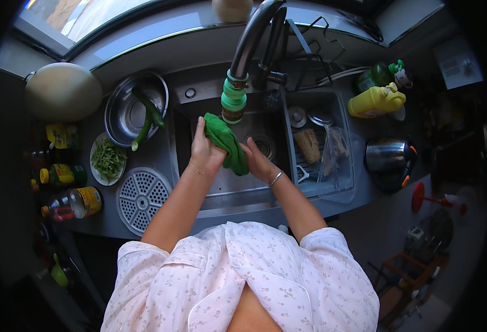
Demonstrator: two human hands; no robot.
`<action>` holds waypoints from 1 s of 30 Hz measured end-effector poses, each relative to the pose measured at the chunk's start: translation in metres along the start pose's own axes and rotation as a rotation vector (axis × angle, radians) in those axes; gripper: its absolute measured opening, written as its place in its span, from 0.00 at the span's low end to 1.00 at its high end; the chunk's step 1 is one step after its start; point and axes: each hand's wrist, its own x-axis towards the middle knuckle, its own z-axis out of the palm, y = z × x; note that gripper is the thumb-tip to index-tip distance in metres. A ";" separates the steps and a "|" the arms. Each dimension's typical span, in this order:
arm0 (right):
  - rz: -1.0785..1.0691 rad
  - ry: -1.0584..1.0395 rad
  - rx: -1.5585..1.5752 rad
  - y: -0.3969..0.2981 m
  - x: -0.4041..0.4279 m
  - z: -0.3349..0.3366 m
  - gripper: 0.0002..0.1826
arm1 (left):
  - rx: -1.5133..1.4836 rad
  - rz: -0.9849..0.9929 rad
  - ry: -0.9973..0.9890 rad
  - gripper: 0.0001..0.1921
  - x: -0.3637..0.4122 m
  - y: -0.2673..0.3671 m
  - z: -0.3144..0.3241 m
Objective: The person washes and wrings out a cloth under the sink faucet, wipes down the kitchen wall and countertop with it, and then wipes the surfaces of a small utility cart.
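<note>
Over the metal sink [235,186], a folded green cloth [226,141] is held up just below the faucet's green nozzle [233,97]. My left hand [206,147] grips the cloth's upper left part, the thumb pointing up along its edge. At the cloth's lower right side is my right hand [260,162], its thumb raised and its other fingers partly hidden behind the cloth; a bracelet is on that wrist. No running water can be made out. The sink drain [263,148] shows behind my right hand.
Left of the sink are a steel bowl [114,108] with green vegetables, a plate [109,181] of cut greens, a perforated steamer plate [143,199] and several bottles. On the right stand a grey drain basket [349,166], a yellow bottle [370,101] and a steel kettle [386,155].
</note>
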 end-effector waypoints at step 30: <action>-0.605 0.539 -0.975 0.006 0.037 0.032 0.12 | 0.152 -0.207 0.333 0.14 0.014 -0.053 -0.016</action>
